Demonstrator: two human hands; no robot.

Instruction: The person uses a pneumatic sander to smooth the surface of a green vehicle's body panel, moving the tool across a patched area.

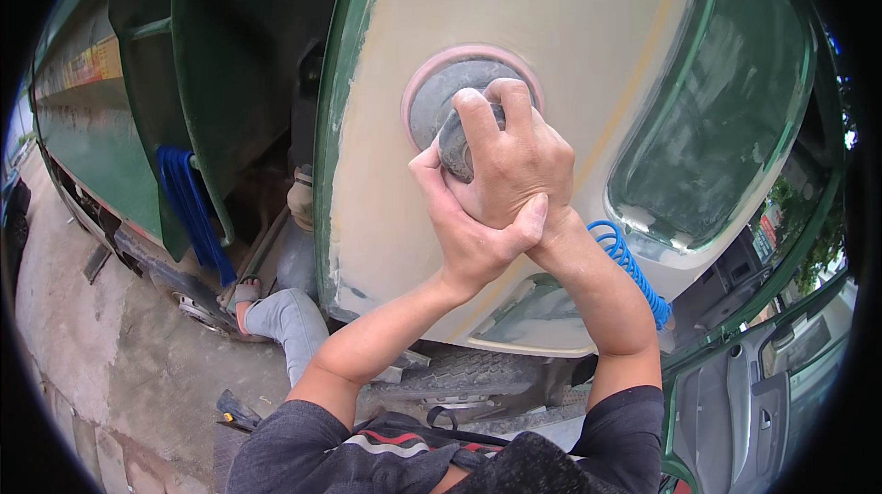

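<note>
1. Right hand (525,158) of the worker is clamped over the dark grey, rounded grip of a disc-shaped sanding tool (439,101), fingers bent across the top.
2. Left hand (473,235) closes in from below, fingers against the tool's near-left side and thumb laid across the right wrist; the two lock together, apparently to steady the tool and share the pressing.
3. That tool sits with its pink-rimmed face against a broad, curved, cream-coated vehicle panel (551,7), left of a tan stripe (645,57); it seems kept flat so that no edge digs in.
4. Beside the right forearm hangs a bright blue coiled hose (632,273); I cannot tell whether it feeds the tool.
5. Dark green paint (342,117) borders the panel's left edge, and a round-cornered, dark green recess (712,117) with whitish smears lies to its right.
6. Around us it looks like an outdoor yard: dusty grey concrete ground (129,310), a black treaded tyre (469,370) below the panel, an open grey-lined green door (712,402) at right, flat blue strips (191,209) hanging at left.
7. One leg in pale grey-blue trousers (296,324) ends in a sandalled foot (246,294); whose, I cannot tell.
</note>
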